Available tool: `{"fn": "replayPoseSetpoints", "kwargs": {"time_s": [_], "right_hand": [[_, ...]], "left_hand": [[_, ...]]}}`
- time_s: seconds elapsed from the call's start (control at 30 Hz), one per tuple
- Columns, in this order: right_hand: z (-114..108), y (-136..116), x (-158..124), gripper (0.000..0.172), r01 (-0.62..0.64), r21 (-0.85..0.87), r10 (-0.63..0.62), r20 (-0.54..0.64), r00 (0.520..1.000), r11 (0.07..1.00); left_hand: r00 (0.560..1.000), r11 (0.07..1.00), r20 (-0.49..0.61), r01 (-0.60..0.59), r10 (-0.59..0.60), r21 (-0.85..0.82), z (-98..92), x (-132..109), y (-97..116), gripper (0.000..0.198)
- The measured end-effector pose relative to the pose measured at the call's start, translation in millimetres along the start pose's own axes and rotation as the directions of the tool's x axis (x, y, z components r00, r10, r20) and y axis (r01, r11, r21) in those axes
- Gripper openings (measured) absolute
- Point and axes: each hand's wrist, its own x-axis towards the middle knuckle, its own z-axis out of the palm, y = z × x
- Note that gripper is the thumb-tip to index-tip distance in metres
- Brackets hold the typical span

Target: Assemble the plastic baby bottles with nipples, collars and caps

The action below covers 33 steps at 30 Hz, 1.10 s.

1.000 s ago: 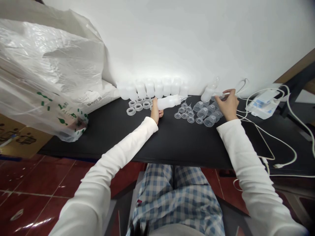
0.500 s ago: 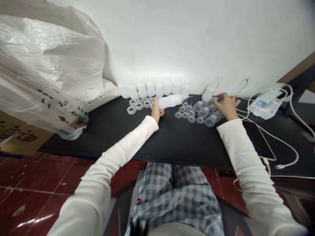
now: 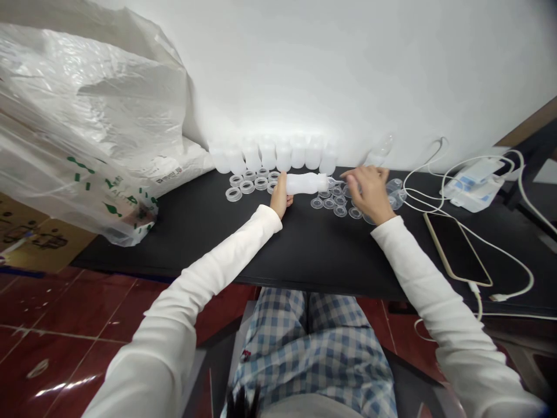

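Note:
My left hand (image 3: 282,197) grips a white translucent baby bottle (image 3: 302,183) by its base, holding it sideways above the table. A collar ring (image 3: 323,182) and a clear nipple (image 3: 334,183) are on the bottle's right end. My right hand (image 3: 368,190) is at the nipple's narrow tip, thumb and index finger closing around it; the exact contact is partly hidden. Below lie several small clear nipples (image 3: 340,211) and, partly under my right hand, clear domed caps (image 3: 395,197). White collar rings (image 3: 247,187) lie in rows beside my left hand.
Several white bottles (image 3: 268,155) stand along the wall. Farther right stands a bottle with a clear cap (image 3: 380,151). A phone (image 3: 459,248), white cables (image 3: 513,258) and a white power strip (image 3: 470,184) occupy the right. Plastic bags (image 3: 126,116) fill the left.
My right hand has moved left from the clear caps to the nipple end of the bottle. The bottle has shifted slightly right and down. The phone is now more exposed.

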Motion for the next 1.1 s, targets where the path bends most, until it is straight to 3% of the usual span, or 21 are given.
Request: {"fn": "replayPoseSetpoints", "kwargs": {"time_s": [0.07, 0.13, 0.7, 0.83, 1.1], "right_hand": [[5.9, -16.3, -2.9, 0.047, 0.091, 0.068, -0.093, 0.019, 0.996, 0.994], [11.1, -23.1, -5.2, 0.047, 0.108, 0.102, -0.11, 0.016, 0.994, 0.989], [18.2, -17.4, -8.2, 0.042, 0.089, 0.145, -0.091, 0.011, 0.996, 0.985], [19.4, -20.5, -8.7, 0.049, 0.125, 0.162, -0.13, 0.019, 0.991, 0.979], [19.5, -24.7, -8.3, 0.042, 0.162, 0.211, -0.173, 0.035, 0.984, 0.964]], "left_hand": [[1.0, 1.0, 0.002, -0.011, 0.011, 0.001, -0.1, 0.4, -1.0, 0.056], [1.0, 1.0, -0.008, -0.008, 0.008, -0.011, -0.3, 1.1, -1.6, 0.057], [0.999, 0.998, 0.023, -0.037, 0.036, 0.046, -1.6, 3.9, -4.7, 0.059], [0.999, 0.998, 0.018, -0.034, 0.033, 0.044, 1.0, 0.7, -3.4, 0.054], [1.0, 0.996, -0.013, -0.008, 0.009, 0.086, -1.2, 3.0, -2.5, 0.057]]}}
